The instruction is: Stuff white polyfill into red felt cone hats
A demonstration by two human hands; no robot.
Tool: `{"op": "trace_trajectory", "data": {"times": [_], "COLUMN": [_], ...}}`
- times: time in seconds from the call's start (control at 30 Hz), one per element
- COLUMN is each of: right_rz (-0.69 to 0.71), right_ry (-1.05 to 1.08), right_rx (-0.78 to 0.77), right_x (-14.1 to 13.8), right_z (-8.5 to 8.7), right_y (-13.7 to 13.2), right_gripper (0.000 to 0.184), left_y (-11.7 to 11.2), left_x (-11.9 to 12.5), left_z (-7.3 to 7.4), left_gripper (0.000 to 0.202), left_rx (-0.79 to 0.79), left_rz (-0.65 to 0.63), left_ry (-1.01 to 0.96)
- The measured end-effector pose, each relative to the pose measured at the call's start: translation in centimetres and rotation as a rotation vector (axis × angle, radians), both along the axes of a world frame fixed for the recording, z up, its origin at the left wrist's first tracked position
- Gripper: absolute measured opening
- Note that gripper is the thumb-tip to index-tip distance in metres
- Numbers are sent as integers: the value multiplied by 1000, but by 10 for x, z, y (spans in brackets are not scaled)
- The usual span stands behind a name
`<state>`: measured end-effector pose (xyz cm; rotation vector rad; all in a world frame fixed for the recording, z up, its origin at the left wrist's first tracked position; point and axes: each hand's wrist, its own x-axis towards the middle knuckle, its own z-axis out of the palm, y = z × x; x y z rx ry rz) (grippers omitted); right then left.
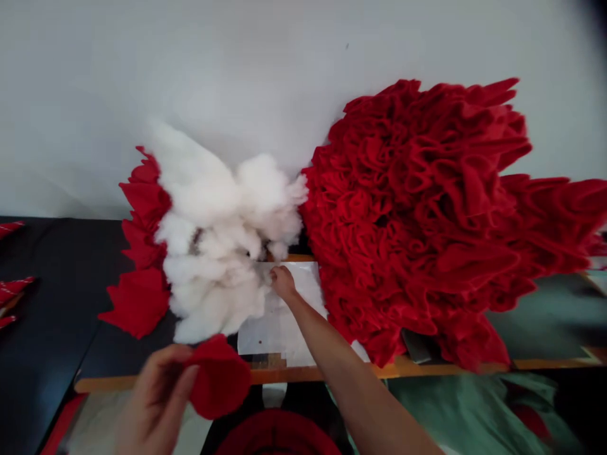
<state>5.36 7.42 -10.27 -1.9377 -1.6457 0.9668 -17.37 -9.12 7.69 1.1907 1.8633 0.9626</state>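
In my left hand, low in the view, a red felt piece is pinched between thumb and fingers. Its outline is rounded and slightly blurred. My right hand reaches forward to the right edge of a heap of white stuffing. Its fingers are closed at the stuffing's edge, above white sheets on the table. Whether a tuft sits between those fingertips is too small to make out.
A tall pile of red felt pieces stands to the right against the pale wall. More red pieces lie left of the stuffing. The table's wooden front edge runs near me. Green cloth lies below at the right.
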Motion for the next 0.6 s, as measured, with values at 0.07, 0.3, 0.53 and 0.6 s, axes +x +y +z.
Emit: {"op": "trace_trajectory", "data": {"times": [0.07, 0.3, 0.53, 0.6], "right_rz": [-121, -324, -305, -294], "right_ry": [171, 730, 482, 232], "right_rx": [-34, 18, 356, 458], "right_x": [13, 71, 83, 77], "right_z": [6, 72, 127, 128], "right_y": [-4, -65, -127, -135], "right_gripper": [24, 15, 23, 33], "left_y": [8, 58, 81, 78], "left_x": [33, 109, 163, 172], "left_z": [-7, -44, -57, -61], "left_gripper": [35, 30, 31, 37], "left_rx": [-36, -36, 64, 51], "left_rz": [-162, -404, -473, -473], "left_ry": [-114, -145, -145, -187]}}
